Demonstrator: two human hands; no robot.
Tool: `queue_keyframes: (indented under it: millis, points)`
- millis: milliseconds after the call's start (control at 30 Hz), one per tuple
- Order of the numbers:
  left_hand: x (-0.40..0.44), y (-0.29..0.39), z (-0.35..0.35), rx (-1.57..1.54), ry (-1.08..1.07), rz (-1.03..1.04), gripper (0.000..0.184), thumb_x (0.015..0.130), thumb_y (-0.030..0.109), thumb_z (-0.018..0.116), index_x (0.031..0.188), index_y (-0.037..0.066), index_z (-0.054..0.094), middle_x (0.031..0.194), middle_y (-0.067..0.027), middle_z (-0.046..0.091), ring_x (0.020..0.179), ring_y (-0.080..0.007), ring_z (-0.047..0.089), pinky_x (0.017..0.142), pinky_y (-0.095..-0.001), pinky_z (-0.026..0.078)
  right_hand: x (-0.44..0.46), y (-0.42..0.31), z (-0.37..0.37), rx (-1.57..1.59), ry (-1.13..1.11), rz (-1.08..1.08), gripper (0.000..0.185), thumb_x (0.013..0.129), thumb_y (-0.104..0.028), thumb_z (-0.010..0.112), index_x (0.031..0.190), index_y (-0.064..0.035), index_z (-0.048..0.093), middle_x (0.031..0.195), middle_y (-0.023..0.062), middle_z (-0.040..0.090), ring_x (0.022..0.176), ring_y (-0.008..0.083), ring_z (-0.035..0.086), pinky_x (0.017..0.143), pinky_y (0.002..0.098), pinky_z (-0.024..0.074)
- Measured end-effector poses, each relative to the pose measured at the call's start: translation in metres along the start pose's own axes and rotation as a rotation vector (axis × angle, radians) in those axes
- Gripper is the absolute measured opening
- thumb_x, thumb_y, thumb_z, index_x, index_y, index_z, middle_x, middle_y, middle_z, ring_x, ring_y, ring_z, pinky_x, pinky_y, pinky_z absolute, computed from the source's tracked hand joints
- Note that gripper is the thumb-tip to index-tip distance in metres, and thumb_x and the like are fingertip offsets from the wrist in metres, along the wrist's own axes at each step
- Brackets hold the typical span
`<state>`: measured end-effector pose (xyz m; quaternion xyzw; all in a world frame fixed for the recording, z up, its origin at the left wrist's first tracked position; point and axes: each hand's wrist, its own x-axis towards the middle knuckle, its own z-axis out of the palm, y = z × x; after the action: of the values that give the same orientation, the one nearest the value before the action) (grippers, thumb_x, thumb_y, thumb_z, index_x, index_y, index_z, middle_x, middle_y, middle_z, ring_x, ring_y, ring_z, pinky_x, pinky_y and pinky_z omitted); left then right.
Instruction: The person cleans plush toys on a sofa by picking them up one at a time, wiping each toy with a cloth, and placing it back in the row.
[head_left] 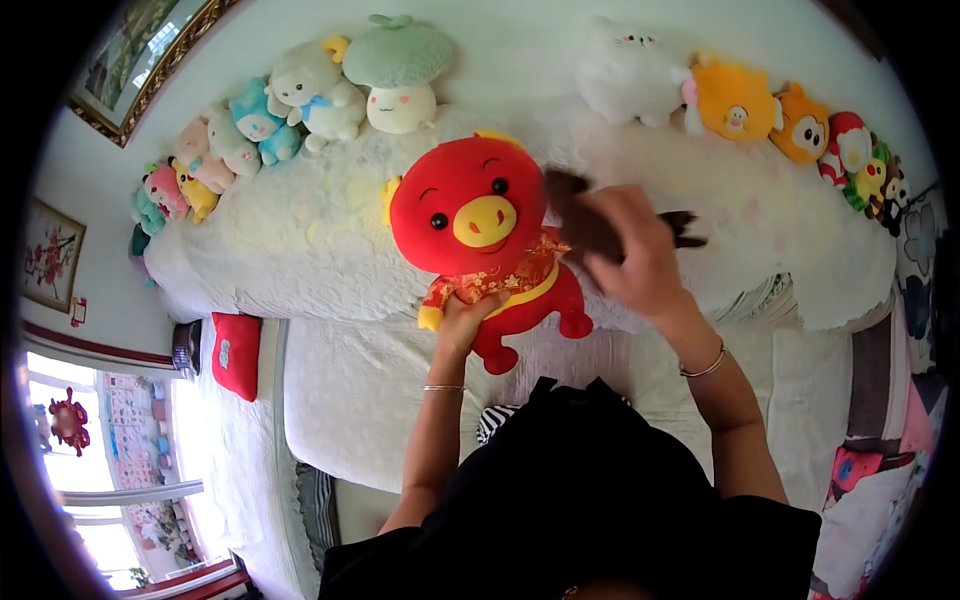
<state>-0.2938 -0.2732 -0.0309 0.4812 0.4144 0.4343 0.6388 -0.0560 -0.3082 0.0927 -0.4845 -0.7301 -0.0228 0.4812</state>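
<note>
In front of me stands a red pig plush toy (pixel 468 205) with a yellow snout, a patterned red and gold top and a yellow belt. My left hand (pixel 467 318) grips it low on the body, near its arm. Closed around a dark brown, fuzzy-looking object (pixel 590 225) is my right hand (pixel 640 250), just beside the pig's head and shoulder. Motion blurs the brown object, and its kind cannot be made out. Dark prongs stick out at its right end. Whether it touches the pig is unclear.
A row of plush toys lines the back left, including a green-capped one (pixel 400 75); a white plush cat (pixel 635 75) and an orange plush (pixel 737 100) sit back right. They rest on a quilted cream cover (pixel 300 240). At left lies a red cushion (pixel 236 355).
</note>
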Motion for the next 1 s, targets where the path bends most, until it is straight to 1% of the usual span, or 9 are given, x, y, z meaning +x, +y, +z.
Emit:
queue_keyframes:
  millis: [33, 167, 267, 433, 467, 533, 700, 900, 1000]
  points:
    - [0.001, 0.004, 0.003, 0.007, -0.039, -0.052, 0.038, 0.078, 0.006, 0.073, 0.113, -0.001, 0.06, 0.108, -0.0079, 0.067, 0.097, -0.0166, 0.063, 0.088, -0.0305, 0.049, -0.002, -0.005, 0.003, 0.057, -0.115, 0.013, 0.045, 0.065, -0.003, 0.068, 0.109, -0.0116, 0.06, 0.099, 0.0131, 0.059, 0.087, 0.0351, 0.062, 0.073, 0.0402, 0.0518]
    - [-0.001, -0.003, -0.006, 0.071, -0.09, 0.012, 0.037, 0.076, 0.005, 0.075, 0.11, 0.0, 0.062, 0.108, -0.0065, 0.067, 0.097, -0.0153, 0.062, 0.087, -0.0301, 0.05, -0.003, 0.053, 0.007, -0.147, 0.043, 0.232, 0.043, 0.067, -0.005, 0.068, 0.108, -0.012, 0.06, 0.101, 0.0147, 0.059, 0.089, 0.0363, 0.062, 0.072, 0.0417, 0.0526]
    - [-0.006, 0.01, -0.002, 0.123, -0.126, -0.017, 0.037, 0.076, 0.004, 0.075, 0.11, 0.0, 0.062, 0.106, -0.0053, 0.067, 0.097, -0.0142, 0.062, 0.087, -0.0296, 0.05, 0.018, -0.004, -0.012, 0.021, -0.076, -0.099, 0.043, 0.068, -0.004, 0.068, 0.11, -0.0107, 0.061, 0.104, 0.0148, 0.06, 0.09, 0.0362, 0.062, 0.07, 0.0405, 0.0531]
    - [-0.009, 0.01, -0.011, 0.129, -0.113, -0.063, 0.038, 0.074, 0.003, 0.075, 0.11, 0.0, 0.063, 0.104, -0.0063, 0.068, 0.096, -0.0159, 0.063, 0.087, -0.0302, 0.05, 0.045, 0.044, -0.011, -0.209, 0.019, 0.1, 0.041, 0.068, -0.007, 0.068, 0.109, -0.0088, 0.062, 0.097, 0.0126, 0.062, 0.089, 0.0332, 0.062, 0.072, 0.0391, 0.0523]
    - [-0.009, 0.01, -0.009, 0.122, -0.084, 0.078, 0.042, 0.073, 0.002, 0.076, 0.113, -0.001, 0.061, 0.107, -0.0066, 0.067, 0.098, -0.0165, 0.063, 0.089, -0.0304, 0.049, 0.048, 0.038, -0.016, -0.114, 0.038, -0.007, 0.043, 0.067, -0.006, 0.068, 0.11, -0.009, 0.062, 0.096, 0.0123, 0.062, 0.089, 0.0326, 0.062, 0.073, 0.0386, 0.0521]
    - [-0.007, 0.011, -0.014, 0.139, -0.122, 0.006, 0.045, 0.073, 0.002, 0.076, 0.114, -0.001, 0.06, 0.107, -0.0066, 0.067, 0.099, -0.0168, 0.062, 0.09, -0.0305, 0.049, 0.053, 0.004, -0.022, 0.103, -0.061, -0.196, 0.047, 0.066, -0.005, 0.068, 0.112, -0.0095, 0.062, 0.097, 0.0113, 0.061, 0.089, 0.0314, 0.061, 0.076, 0.0373, 0.0516]
    - [-0.013, 0.013, -0.024, 0.128, -0.199, -0.13, 0.044, 0.074, 0.002, 0.076, 0.115, 0.0, 0.059, 0.11, -0.0067, 0.066, 0.102, -0.0159, 0.062, 0.092, -0.0307, 0.049, 0.062, 0.053, -0.008, -0.28, -0.122, -0.003, 0.042, 0.069, -0.009, 0.071, 0.111, -0.0121, 0.063, 0.094, 0.0109, 0.061, 0.087, 0.03, 0.063, 0.072, 0.0363, 0.0535]
    - [-0.008, -0.013, -0.032, 0.394, -0.236, -0.145, 0.036, 0.079, 0.003, 0.073, 0.112, 0.001, 0.061, 0.109, -0.0048, 0.066, 0.101, -0.0149, 0.062, 0.089, -0.0299, 0.05, 0.078, -0.015, -0.01, 0.109, -0.332, -0.328, 0.051, 0.063, -0.007, 0.072, 0.112, -0.0217, 0.064, 0.092, 0.0078, 0.059, 0.08, 0.0263, 0.064, 0.068, 0.0355, 0.0535]
    - [-0.012, -0.005, -0.038, 0.467, -0.228, -0.002, 0.032, 0.08, 0.003, 0.072, 0.109, 0.0, 0.062, 0.109, -0.0051, 0.066, 0.1, -0.0152, 0.062, 0.089, -0.0305, 0.051, 0.1, 0.014, -0.006, -0.459, -0.302, -0.199, 0.051, 0.063, 0.001, 0.066, 0.112, -0.0128, 0.064, 0.095, 0.0068, 0.058, 0.084, 0.0256, 0.061, 0.072, 0.0323, 0.05]
